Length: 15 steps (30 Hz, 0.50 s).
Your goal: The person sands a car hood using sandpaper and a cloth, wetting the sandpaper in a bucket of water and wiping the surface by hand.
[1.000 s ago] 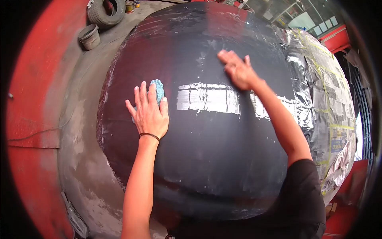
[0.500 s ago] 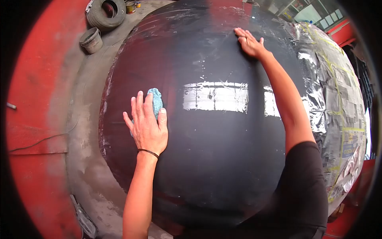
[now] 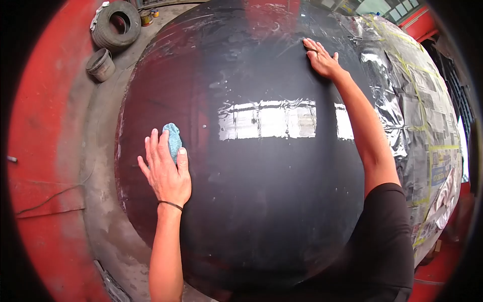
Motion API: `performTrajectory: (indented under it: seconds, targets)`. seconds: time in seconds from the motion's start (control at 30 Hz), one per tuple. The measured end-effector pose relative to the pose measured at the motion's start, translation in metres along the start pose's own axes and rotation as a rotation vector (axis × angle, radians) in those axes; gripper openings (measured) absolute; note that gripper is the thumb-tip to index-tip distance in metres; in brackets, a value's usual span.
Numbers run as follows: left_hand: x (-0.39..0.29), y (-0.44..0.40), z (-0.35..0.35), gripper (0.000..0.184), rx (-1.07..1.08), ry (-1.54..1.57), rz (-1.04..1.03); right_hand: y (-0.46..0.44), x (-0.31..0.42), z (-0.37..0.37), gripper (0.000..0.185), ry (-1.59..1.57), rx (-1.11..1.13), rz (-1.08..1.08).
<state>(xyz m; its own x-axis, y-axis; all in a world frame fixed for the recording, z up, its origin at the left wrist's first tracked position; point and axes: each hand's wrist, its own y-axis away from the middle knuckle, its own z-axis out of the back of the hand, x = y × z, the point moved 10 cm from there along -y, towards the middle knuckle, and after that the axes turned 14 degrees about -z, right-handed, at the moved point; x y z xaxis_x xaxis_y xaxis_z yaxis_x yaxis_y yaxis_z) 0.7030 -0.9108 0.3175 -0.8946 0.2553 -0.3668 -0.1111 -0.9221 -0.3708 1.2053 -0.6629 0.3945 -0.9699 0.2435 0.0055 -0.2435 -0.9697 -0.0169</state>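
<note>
A large, glossy dark car panel point(image 3: 261, 201) curves across the middle of the head view. My left hand point(image 3: 168, 173) lies on its left part, over a blue cloth point(image 3: 173, 138) that sticks out beyond the index finger and thumb. The fingers are slightly spread, and part of the cloth is hidden under the palm. Farther away, toward the upper right, my right hand point(image 3: 322, 59) rests palm down on the same panel. Its fingers are stretched out and nothing shows in it. White window reflections point(image 3: 269, 119) and small droplets appear on the wet-looking surface.
Newspaper masking point(image 3: 420, 110) with yellow tape and shiny film covers the right side. A tyre point(image 3: 103, 31) and a grey bucket point(image 3: 100, 65) stand on the concrete floor point(image 3: 103, 196) at upper left. Farther left is a red-painted floor area point(image 3: 45, 151).
My left hand has slid slightly left and nearer to me with the blue cloth. My right hand has shifted a little to the right. The whole view has also turned slightly.
</note>
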Motion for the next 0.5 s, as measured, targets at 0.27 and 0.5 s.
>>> performTrajectory:
  seconds: [0.27,0.5]
  targets:
    - [-0.003,-0.001,-0.001,0.058,-0.007,-0.015,-0.014,0.155,0.053,0.007,0.06,0.046,0.069,0.381]
    - [-0.003,-0.002,0.0,0.058,-0.007,-0.001,-0.019,-0.04,-0.055,-0.005,0.064,0.023,-0.028,-0.075]
